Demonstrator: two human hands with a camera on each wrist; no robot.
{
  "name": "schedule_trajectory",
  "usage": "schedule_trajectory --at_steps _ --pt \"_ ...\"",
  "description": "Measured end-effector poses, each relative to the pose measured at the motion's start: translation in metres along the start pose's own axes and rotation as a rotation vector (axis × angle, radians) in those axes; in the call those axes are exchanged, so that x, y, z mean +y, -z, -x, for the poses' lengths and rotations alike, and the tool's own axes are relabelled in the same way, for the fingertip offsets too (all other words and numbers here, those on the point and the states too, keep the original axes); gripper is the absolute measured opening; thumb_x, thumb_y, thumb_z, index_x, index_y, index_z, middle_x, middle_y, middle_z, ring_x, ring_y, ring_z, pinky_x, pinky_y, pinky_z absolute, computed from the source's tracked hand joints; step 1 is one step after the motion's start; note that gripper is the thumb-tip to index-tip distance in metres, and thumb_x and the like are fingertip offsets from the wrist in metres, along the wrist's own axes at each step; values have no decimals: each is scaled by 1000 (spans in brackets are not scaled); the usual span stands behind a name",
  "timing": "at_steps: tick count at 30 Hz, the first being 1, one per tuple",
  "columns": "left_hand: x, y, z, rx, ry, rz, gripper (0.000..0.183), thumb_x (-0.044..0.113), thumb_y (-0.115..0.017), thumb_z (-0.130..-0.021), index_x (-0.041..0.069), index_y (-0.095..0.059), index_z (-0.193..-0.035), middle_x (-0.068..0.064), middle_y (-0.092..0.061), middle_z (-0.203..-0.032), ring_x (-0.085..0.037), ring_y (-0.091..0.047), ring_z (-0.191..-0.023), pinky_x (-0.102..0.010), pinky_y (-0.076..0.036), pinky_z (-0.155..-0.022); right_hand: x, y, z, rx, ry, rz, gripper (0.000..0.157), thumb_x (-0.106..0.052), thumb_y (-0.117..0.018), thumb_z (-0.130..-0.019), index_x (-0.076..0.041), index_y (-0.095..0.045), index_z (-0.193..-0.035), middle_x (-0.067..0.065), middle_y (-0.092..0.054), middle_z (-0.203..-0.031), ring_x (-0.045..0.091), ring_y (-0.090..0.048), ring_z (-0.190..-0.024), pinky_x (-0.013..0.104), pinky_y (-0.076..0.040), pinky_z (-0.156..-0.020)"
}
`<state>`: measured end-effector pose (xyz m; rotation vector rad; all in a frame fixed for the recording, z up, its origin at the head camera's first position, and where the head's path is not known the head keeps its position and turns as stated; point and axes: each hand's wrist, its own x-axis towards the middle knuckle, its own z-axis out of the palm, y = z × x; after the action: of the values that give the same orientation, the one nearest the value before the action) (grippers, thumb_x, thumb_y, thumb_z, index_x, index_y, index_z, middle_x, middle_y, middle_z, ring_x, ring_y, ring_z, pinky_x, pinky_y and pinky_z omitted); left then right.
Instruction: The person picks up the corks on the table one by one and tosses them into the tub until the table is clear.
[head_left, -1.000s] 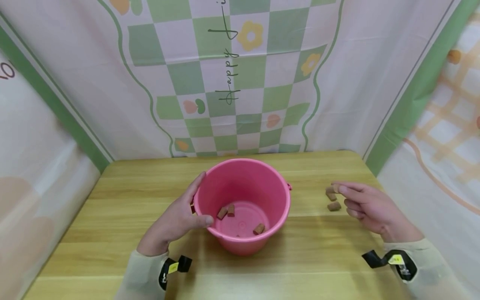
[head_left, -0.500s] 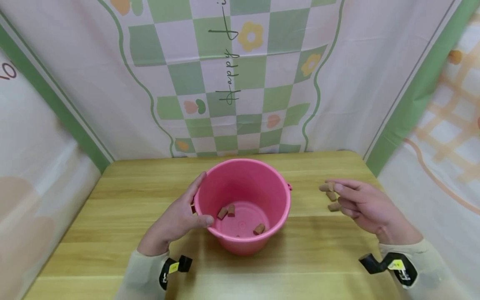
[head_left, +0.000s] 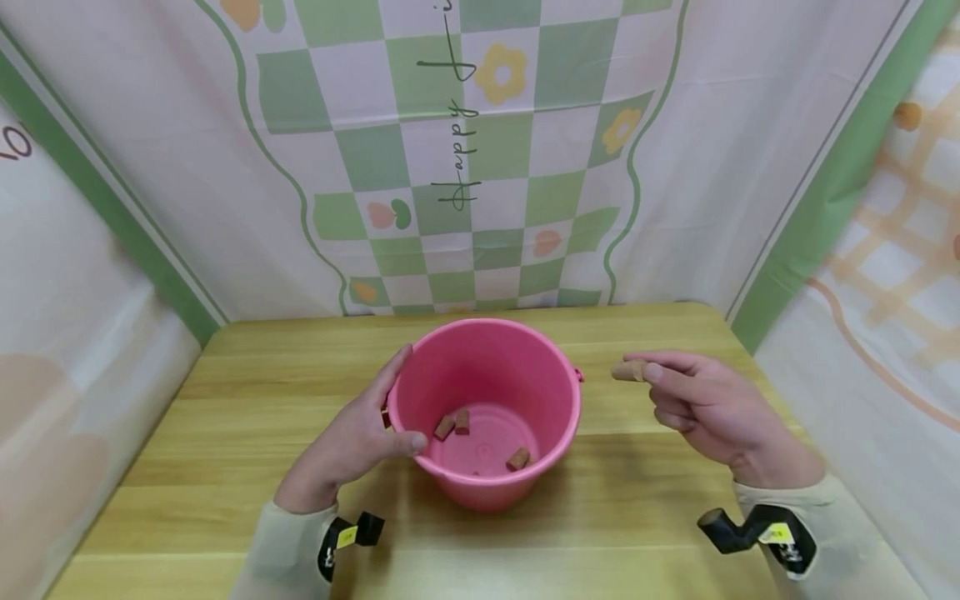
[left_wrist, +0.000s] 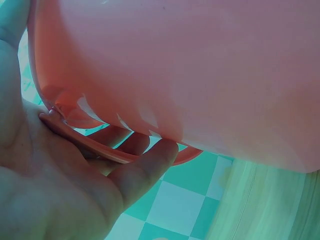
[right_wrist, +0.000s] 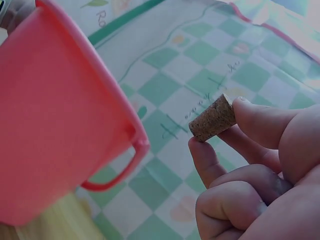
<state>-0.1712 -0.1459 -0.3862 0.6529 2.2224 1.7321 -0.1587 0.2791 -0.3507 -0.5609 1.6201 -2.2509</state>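
Note:
A pink bucket (head_left: 483, 494) stands on the wooden table, tilted in view so its inside shows. My left hand (head_left: 366, 433) grips its rim, thumb over the edge and fingers along the outer wall. In the left wrist view the bucket's handle (left_wrist: 95, 145) lies across that hand. My right hand (head_left: 705, 400) pinches a tapered cork stopper (right_wrist: 214, 119) between thumb and fingertips, to the right of the bucket and apart from it. Inside the bucket lie several cork stoppers, among them one cork (head_left: 518, 458) near the front and another cork (head_left: 462, 421) further back.
The wooden table (head_left: 285, 367) extends on both sides of the bucket. Behind it hangs a green-and-white checkered cloth (head_left: 495, 142), and patterned side cloths (head_left: 82, 333) enclose the left and right. A small handle lug (head_left: 579, 375) juts from the bucket's right rim.
My right hand has lifted a cork stopper from the right of the table and carried it left toward the bucket. The hand now hides the other corks there. My left hand stays put.

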Motion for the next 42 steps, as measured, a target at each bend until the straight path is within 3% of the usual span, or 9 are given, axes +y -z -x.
schedule_trajectory --at_steps 10,23,35,42 --pt "0 0 0 1 13 -4 108 38 -85 -77 39 -13 -159 -8 -38 -152 -37 -48 -127 -38 -54 -89 -2 -19 -9 -44 22 29 34 4 -40 -105 0 -66 -127 11 -68 -121 17 -17 -51 28 -15 -46" --pt "1 0 0 9 22 -14 107 37 -84 -78 39 -14 -159 -8 -40 -150 -37 -49 -126 -38 -55 -87 2 -29 -16 -89 7 66 32 3 -42 -105 -1 -67 -125 11 -69 -121 18 -18 -49 31 -13 -44" --pt "0 0 0 3 8 1 107 35 -84 -78 38 -14 -159 -8 -39 -151 -38 -48 -126 -39 -55 -87 5 -39 -22 -62 -26 190 29 -3 -49 -104 12 -58 -127 11 -71 -114 13 -25 -48 27 -19 -42" --pt "-2 1 -1 -7 -4 10 108 36 -84 -79 35 -13 -160 -9 -40 -151 -37 -49 -127 -38 -54 -89 10 -39 -25 -50 -38 225 27 -4 -52 -104 8 -65 -124 15 -70 -109 11 -29 -48 27 -20 -42"
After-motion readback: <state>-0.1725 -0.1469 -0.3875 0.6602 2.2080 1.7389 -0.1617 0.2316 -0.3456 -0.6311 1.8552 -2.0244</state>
